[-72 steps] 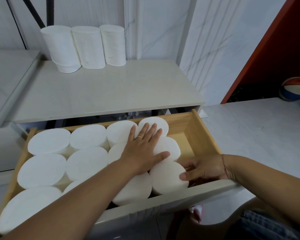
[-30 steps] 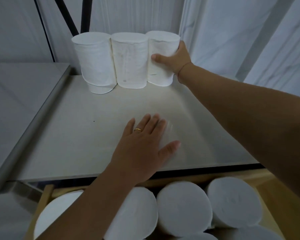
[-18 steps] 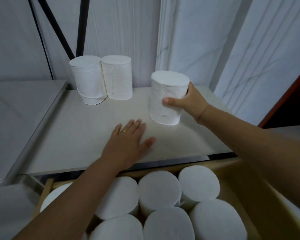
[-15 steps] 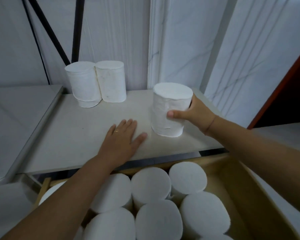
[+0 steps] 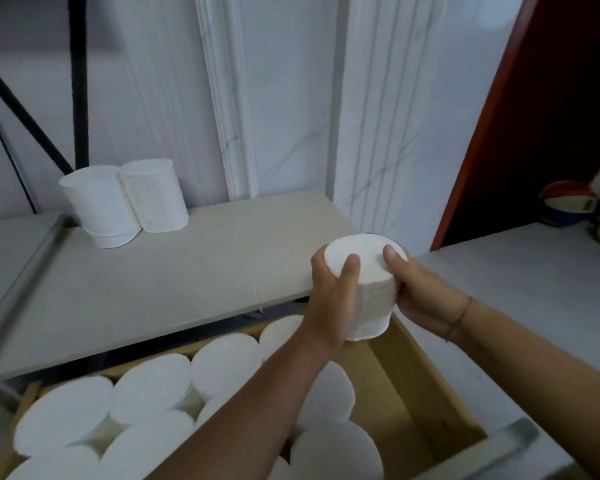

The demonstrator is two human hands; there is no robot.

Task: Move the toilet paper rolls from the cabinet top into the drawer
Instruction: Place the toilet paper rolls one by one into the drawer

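Since half a second ago the held roll [image 5: 362, 289] has left the worktop [image 5: 160, 292], and the left hand [image 5: 333, 299], flat on that surface then, now clasps it along with the right hand [image 5: 420, 292]. It hangs upright at centre right of the frame, above the drawer [image 5: 416, 379] and its bare right-hand strip. Two rolls [image 5: 125, 202] wait at upper left. The packed rolls [image 5: 153, 389] leave little room, so I reckon the roll could catch a neighbour's edge and wedge crooked, or get crushed if forced. No brand, label or writing can be read anywhere.
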